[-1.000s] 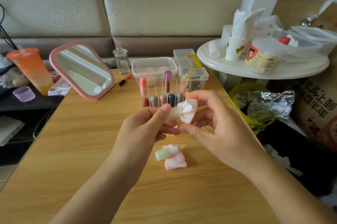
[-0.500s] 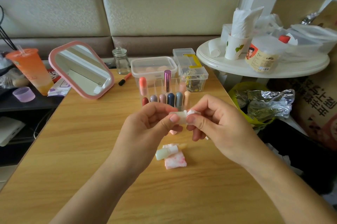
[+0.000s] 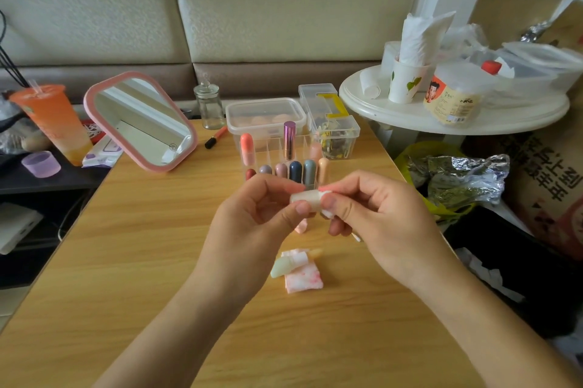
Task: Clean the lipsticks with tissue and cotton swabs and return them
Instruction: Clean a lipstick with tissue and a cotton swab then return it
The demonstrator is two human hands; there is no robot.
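Note:
My left hand [image 3: 252, 217] pinches a pale lipstick tube [image 3: 307, 197] above the middle of the wooden table [image 3: 132, 261]. My right hand [image 3: 378, 223] holds a folded white tissue [image 3: 327, 214] wrapped round the tube's right end; a cotton swab tip [image 3: 356, 237] pokes out below its fingers. On the table below lie a pale green lipstick cap [image 3: 285, 265] and a pink-stained tissue [image 3: 304, 282]. Behind the hands stands a clear organiser [image 3: 277, 154] with several capsule-shaped lipsticks and a tall purple one [image 3: 289, 140].
A pink-framed mirror [image 3: 142, 122] leans at the back left beside an orange drink cup [image 3: 53, 122]. A small glass jar [image 3: 209, 107], clear boxes [image 3: 265, 116] and a clip box [image 3: 337, 135] stand behind the organiser. A white round side table [image 3: 441, 113] and foil bag [image 3: 457, 182] are right.
The tissue, loose and open in my right hand a second ago, is now folded tight round the tube's end. Both hands have drawn closer together.

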